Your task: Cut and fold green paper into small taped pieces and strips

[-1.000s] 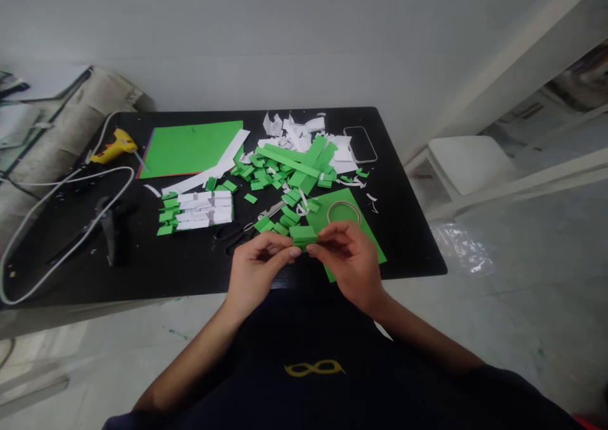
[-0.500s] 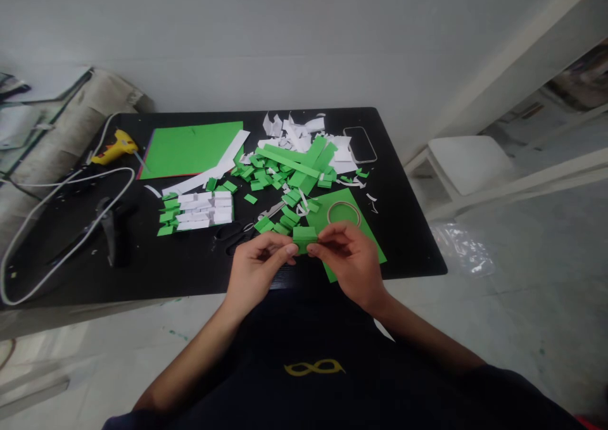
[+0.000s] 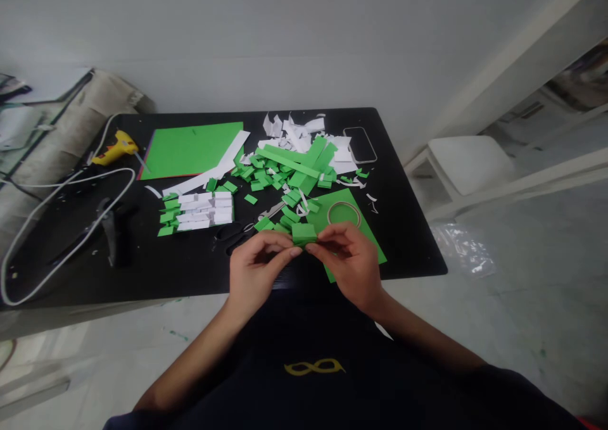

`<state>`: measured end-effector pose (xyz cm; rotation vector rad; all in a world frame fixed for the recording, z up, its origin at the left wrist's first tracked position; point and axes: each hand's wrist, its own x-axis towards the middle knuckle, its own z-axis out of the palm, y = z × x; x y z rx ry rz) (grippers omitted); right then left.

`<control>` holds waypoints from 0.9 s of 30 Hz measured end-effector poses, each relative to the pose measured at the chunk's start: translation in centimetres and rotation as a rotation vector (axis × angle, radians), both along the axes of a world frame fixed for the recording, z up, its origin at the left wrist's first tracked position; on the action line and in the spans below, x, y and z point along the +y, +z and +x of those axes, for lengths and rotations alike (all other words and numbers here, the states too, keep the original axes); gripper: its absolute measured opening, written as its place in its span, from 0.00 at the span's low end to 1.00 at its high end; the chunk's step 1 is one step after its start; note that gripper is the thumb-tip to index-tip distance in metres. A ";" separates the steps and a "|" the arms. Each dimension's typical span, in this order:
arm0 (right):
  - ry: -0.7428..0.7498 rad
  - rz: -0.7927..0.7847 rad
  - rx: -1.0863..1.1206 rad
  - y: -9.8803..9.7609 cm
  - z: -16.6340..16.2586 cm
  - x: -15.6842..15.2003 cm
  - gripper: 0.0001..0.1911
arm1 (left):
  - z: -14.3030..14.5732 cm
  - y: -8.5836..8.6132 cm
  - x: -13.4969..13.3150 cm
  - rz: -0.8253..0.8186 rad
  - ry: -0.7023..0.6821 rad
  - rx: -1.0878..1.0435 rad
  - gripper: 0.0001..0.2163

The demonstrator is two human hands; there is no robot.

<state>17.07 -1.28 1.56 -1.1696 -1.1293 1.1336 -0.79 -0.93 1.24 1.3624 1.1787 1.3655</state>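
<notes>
Both hands meet over the near edge of the black table (image 3: pixel 190 265). My left hand (image 3: pixel 256 268) and my right hand (image 3: pixel 349 259) pinch a small folded green paper piece (image 3: pixel 304 233) between thumbs and fingertips. Just beyond it lie a green sheet (image 3: pixel 349 227) with a roll of tape (image 3: pixel 344 213) on it, black-handled scissors (image 3: pixel 237 232), and a heap of cut green and white paper pieces (image 3: pixel 285 164).
A large green sheet (image 3: pixel 192 148) lies at the back left, with a yellow glue gun (image 3: pixel 114 146) and a white cable (image 3: pixel 61 227) beside it. Rows of white and green strips (image 3: pixel 199 209) sit mid-table. A phone (image 3: pixel 360 144) lies at the back right. A white stool (image 3: pixel 463 164) stands right of the table.
Hardly anything has moved. Both hands keep their pinch on the green piece, which has shifted up very slightly.
</notes>
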 end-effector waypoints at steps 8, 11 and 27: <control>0.027 -0.008 0.012 -0.1 0.1 0.1 0.13 | -0.1 -0.4 0.0 -0.015 -0.002 0.027 0.03; 0.037 -0.051 0.027 0.1 0.0 0.1 0.13 | -0.1 -0.5 0.1 -0.027 0.002 0.009 0.04; 0.054 -0.113 0.123 0.2 -0.6 0.1 0.23 | 0.7 0.1 0.1 -0.081 0.007 -0.196 0.12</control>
